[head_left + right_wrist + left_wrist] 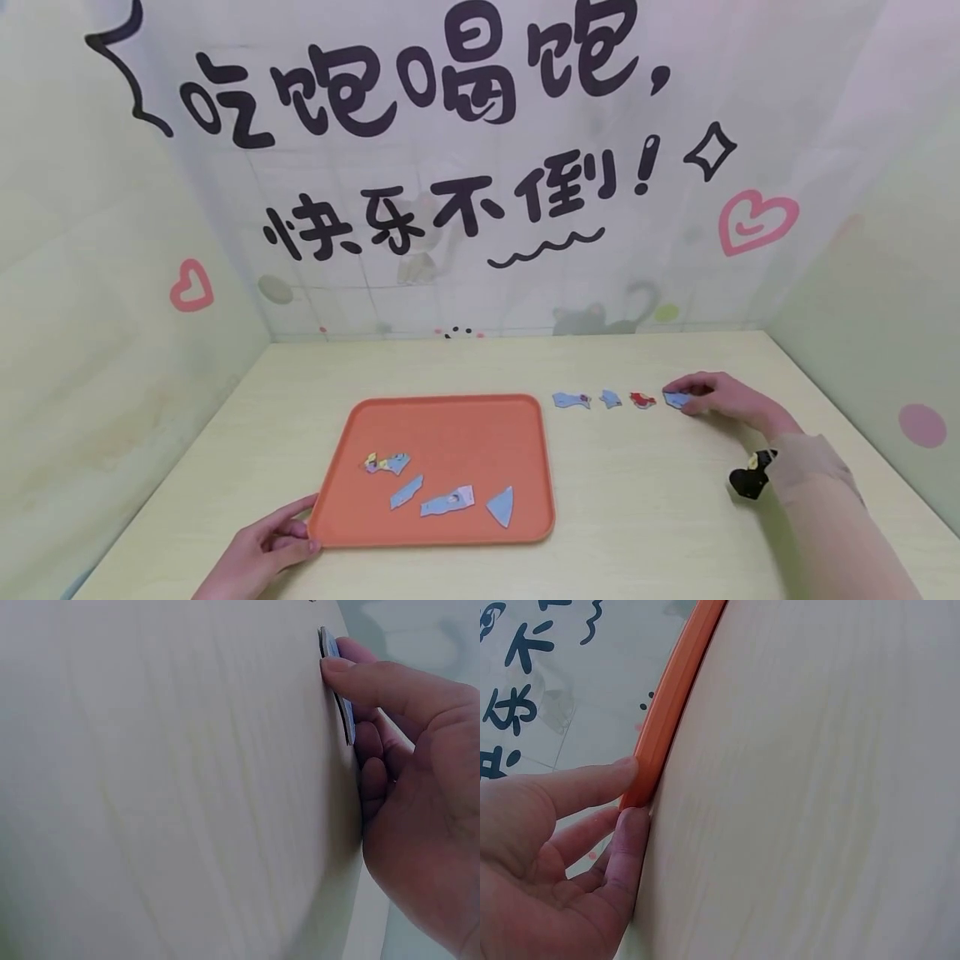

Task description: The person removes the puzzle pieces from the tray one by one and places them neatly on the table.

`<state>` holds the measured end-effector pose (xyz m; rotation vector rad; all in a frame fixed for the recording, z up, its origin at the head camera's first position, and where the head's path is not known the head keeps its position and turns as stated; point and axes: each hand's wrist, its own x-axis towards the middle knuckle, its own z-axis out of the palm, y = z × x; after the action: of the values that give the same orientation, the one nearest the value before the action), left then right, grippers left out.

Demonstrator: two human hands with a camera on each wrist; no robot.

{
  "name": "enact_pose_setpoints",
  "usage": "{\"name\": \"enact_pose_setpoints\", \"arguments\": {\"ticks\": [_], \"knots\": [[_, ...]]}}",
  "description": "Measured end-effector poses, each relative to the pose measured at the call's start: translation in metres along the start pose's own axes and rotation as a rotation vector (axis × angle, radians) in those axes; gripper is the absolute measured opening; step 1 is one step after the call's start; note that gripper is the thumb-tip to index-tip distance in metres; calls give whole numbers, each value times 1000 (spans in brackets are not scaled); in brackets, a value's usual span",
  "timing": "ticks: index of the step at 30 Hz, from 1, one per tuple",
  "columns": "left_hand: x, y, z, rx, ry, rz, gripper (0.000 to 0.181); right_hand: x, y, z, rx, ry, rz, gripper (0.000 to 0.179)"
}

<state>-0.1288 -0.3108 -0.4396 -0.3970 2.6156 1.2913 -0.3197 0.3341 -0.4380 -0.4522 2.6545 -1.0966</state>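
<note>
My right hand (723, 398) pinches a flat light-blue puzzle piece (677, 399) at the back right of the table. In the right wrist view the thumb presses on this thin piece (345, 712), with fingers behind it. To its left lie a red piece (642, 400), a small blue piece (611, 399) and a longer blue piece (572, 401), in a row. My left hand (262, 546) holds the near left corner of an orange tray (450, 429) between thumb and index finger. Several irregular pieces, such as a blue triangular one (501, 507), lie apart in the tray.
A black object with a pale yellow part (750, 477) shows beside my right sleeve (817, 475), partly covered by it. The pale wooden table (637, 492) meets a printed cloth backdrop (465, 292) behind and cloth side walls left and right.
</note>
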Motion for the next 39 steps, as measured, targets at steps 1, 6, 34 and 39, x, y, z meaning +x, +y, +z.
{"name": "enact_pose_setpoints", "arguments": {"ticks": [1, 6, 34, 39], "knots": [[0, 0, 0, -1, 2, -5, 74, 0, 0, 0, 6, 0, 3, 43], [0, 1, -1, 9, 0, 8, 73, 2, -1, -1, 21, 5, 7, 43], [-2, 1, -3, -6, -7, 35, 73, 2, 4, -4, 58, 4, 2, 47], [-2, -2, -2, 3, -8, 31, 74, 5, 0, -2, 52, 23, -1, 46]]}}
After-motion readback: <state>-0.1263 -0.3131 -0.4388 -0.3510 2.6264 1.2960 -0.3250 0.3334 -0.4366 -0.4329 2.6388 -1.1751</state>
